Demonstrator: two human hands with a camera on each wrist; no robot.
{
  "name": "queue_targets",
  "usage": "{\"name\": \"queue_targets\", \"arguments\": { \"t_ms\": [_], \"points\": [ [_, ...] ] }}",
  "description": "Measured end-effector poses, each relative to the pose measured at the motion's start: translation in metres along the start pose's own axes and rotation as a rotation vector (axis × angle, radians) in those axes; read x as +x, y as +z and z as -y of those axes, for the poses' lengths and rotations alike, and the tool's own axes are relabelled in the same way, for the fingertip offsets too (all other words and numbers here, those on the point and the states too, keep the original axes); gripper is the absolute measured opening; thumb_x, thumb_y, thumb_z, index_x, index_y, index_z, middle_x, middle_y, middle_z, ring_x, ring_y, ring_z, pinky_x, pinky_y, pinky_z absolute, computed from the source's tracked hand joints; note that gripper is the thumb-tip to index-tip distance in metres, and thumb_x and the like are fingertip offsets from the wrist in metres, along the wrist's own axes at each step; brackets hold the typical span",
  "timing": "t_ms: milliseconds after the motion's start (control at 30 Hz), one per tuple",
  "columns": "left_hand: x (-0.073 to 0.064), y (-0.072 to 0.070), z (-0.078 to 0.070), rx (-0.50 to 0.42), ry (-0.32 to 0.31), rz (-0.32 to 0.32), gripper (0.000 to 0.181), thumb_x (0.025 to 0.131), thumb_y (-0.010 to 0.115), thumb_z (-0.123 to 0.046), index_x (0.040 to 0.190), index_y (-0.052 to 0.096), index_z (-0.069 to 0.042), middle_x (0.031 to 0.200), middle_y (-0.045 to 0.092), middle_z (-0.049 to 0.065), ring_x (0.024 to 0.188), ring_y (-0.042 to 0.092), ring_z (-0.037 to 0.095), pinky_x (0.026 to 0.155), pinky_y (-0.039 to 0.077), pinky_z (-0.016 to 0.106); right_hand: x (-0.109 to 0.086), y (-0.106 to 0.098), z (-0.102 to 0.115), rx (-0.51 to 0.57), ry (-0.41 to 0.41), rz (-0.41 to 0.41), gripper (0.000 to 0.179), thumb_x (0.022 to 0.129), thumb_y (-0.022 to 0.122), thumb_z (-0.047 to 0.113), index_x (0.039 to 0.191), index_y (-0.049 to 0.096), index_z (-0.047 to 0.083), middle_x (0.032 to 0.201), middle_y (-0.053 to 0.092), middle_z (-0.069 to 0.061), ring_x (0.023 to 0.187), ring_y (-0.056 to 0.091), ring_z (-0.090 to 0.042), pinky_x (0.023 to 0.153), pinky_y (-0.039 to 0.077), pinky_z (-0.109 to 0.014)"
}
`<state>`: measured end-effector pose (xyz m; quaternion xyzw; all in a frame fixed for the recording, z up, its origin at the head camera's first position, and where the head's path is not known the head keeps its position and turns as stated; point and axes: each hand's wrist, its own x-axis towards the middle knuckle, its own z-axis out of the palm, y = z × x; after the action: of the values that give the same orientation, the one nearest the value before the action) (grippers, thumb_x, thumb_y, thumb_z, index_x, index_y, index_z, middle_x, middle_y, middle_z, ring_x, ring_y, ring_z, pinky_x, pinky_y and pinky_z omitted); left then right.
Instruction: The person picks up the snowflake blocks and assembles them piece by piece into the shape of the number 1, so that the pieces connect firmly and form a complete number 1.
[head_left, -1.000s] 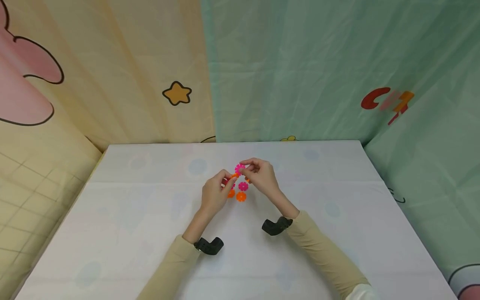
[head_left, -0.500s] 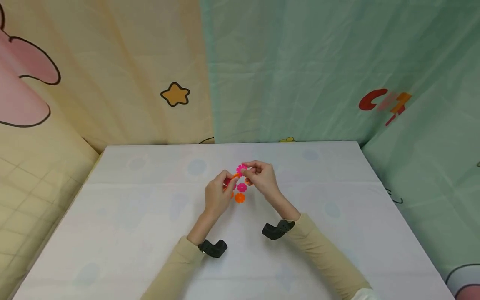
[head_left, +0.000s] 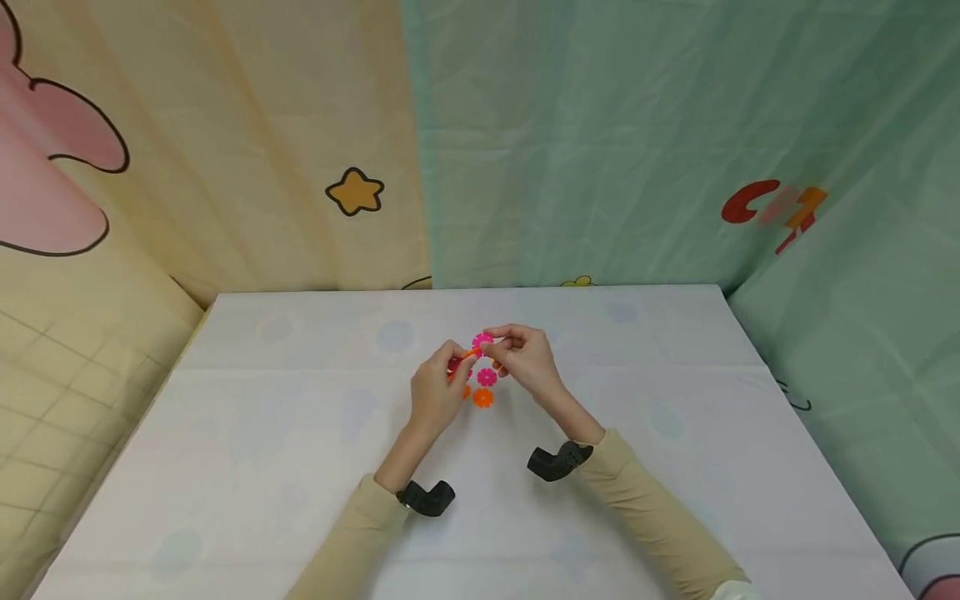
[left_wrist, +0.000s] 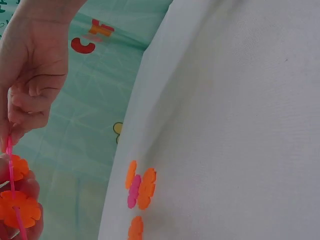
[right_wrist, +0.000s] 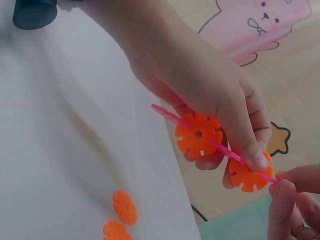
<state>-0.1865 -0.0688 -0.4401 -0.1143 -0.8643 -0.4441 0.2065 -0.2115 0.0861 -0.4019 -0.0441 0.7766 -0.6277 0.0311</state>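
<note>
Over the far middle of the table, my left hand (head_left: 435,396) grips a chain of notched plastic snowflake discs. In the right wrist view, an orange disc (right_wrist: 186,141) and a second orange disc (right_wrist: 247,181) face the camera, with pink discs edge-on between and beside them. The left thumb presses on the second orange disc. My right hand (head_left: 528,360) pinches a pink disc (head_left: 481,341) by its rim between thumb and index finger; its edge meets the orange disc at the chain's end. The left fingers hide part of the chain.
Below the hands on the white table (head_left: 300,467) lie loose discs, among them a pink one (head_left: 487,377) and an orange one (head_left: 483,398). More orange discs (right_wrist: 124,207) show in the right wrist view. Printed curtains hang behind the table's far edge.
My left hand has shifted slightly right, closer to the right hand, with the chain in its grip. The right hand keeps pinching the pink disc. The head view has tilted a little.
</note>
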Motion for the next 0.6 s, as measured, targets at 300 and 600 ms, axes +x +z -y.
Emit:
{"name": "queue_targets", "arguments": {
  "t_ms": [300, 600],
  "points": [
    [0.002, -0.007, 0.004, -0.169, -0.083, 0.152, 0.012, 0.095, 0.060, -0.015, 0.100, 0.056, -0.006, 0.082, 0.065, 0.015, 0.063, 0.052, 0.016, 0.055, 0.042, 0.018, 0.007, -0.012, -0.001, -0.090, 0.025, 0.145, 0.029, 0.094, 0.061, 0.020, 0.116, 0.068, 0.003, 0.101, 0.065, -0.028, 0.066, 0.059, -0.016, 0.060, 0.051, -0.019],
    [0.000, -0.010, 0.007, -0.186, -0.138, 0.169, 0.024, 0.092, 0.065, -0.022, 0.109, 0.057, -0.007, 0.083, 0.063, 0.010, 0.068, 0.052, 0.017, 0.058, 0.046, 0.019, 0.008, -0.010, -0.006, -0.086, 0.033, 0.135, 0.027, 0.092, 0.062, 0.017, 0.116, 0.066, 0.006, 0.092, 0.068, -0.020, 0.066, 0.059, -0.013, 0.060, 0.051, -0.020]
  ]
}}
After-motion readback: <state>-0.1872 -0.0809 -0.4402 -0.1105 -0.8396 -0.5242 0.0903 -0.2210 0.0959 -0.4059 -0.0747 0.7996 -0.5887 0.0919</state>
